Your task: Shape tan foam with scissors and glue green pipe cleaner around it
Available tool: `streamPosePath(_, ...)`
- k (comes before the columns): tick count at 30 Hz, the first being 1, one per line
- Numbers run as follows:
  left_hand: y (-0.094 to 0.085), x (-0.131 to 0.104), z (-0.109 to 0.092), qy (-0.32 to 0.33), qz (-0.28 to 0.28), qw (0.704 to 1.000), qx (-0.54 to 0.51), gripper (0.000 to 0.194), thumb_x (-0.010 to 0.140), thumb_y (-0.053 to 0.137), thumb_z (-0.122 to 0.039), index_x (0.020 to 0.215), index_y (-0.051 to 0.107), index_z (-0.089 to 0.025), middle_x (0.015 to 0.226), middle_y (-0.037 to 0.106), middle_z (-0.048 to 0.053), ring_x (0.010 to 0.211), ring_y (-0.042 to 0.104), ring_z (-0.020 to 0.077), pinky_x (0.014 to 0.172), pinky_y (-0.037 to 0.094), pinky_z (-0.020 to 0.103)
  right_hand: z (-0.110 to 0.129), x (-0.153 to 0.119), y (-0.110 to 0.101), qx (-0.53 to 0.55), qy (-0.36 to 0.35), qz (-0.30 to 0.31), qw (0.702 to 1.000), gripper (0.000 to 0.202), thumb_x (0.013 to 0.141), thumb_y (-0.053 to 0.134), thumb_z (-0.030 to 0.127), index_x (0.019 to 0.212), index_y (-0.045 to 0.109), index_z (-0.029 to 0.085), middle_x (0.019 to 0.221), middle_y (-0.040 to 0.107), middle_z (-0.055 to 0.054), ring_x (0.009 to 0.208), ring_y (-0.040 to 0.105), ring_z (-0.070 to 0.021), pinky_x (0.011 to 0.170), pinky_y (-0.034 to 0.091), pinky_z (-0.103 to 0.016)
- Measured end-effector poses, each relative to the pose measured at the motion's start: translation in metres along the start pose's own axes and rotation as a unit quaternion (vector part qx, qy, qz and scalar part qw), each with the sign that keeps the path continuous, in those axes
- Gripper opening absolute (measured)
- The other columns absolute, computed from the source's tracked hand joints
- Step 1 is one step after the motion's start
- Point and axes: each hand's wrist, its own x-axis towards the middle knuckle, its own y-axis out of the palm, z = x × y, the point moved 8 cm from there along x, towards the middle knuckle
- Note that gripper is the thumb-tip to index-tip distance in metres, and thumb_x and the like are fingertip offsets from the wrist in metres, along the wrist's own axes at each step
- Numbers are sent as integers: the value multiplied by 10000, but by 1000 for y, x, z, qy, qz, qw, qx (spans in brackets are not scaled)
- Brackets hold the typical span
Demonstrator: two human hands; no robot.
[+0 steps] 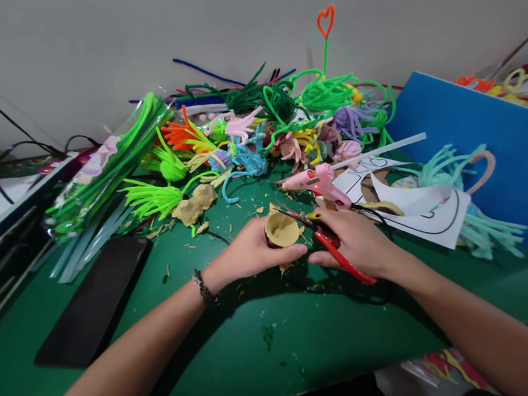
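Observation:
My left hand (255, 252) is wrapped round a small tan cup (283, 228), its round mouth tilted up toward me. In my right hand (352, 239) is a pair of scissors (331, 247) with red handles. The blades point left and lie by the cup's right rim; whether they touch it I cannot tell. Ragged tan scraps (284, 267) show beneath and beside the cup. Just beyond my right hand lies a pink glue gun (316, 180) with a clear glue stick in its back.
Colourful pipe-cleaner pieces (245, 153) are heaped along the wall. At left lie a black phone (94, 301) and a bag of green pipe cleaners (111, 166). Cut white paper (433, 213) and a blue board (484, 158) are at right. Tan crumbs dot the green table (242, 362).

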Motion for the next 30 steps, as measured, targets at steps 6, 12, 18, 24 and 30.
streamPosePath(6, -2, 0, 1, -12, -16, 1000, 23, 231, 693, 556, -365, 739, 525, -140, 634, 490, -17, 564, 425, 95, 534, 398, 215, -1, -1, 1, -24, 5, 5, 1000, 627, 658, 309, 779, 750, 491, 186, 703, 583, -83, 617, 510, -214, 541, 316, -291)
streamPosePath(12, -3, 1, 4, -22, -25, 999, 41, 221, 708, 547, -352, 743, 546, -134, 696, 567, 13, 612, 493, 119, 608, 452, 254, 2, -1, -2, -60, -1, 2, 998, 591, 671, 286, 772, 660, 428, 199, 620, 541, -54, 553, 465, -179, 522, 279, -271)
streamPosePath(18, -2, 1, 2, -13, -25, 999, 32, 226, 701, 546, -351, 741, 545, -128, 668, 548, 9, 586, 467, 110, 571, 431, 241, 5, -2, -3, -42, -2, -10, 999, 558, 716, 272, 734, 635, 416, 202, 607, 539, -54, 553, 474, -172, 508, 281, -260)
streamPosePath(24, -1, 0, 4, -17, -36, 999, 35, 283, 669, 580, -385, 775, 560, -123, 662, 544, 6, 585, 457, 108, 549, 412, 227, 6, -3, -5, -36, -16, -29, 999, 550, 740, 296, 702, 613, 459, 192, 564, 532, -37, 532, 473, -154, 495, 269, -250)
streamPosePath(30, -2, 1, 3, -16, -40, 999, 23, 254, 657, 579, -381, 710, 525, -139, 612, 496, -19, 542, 404, 86, 495, 366, 202, 1, -3, -8, -19, -7, -25, 999, 530, 721, 359, 695, 555, 442, 199, 505, 474, -10, 492, 422, -137, 486, 235, -244)
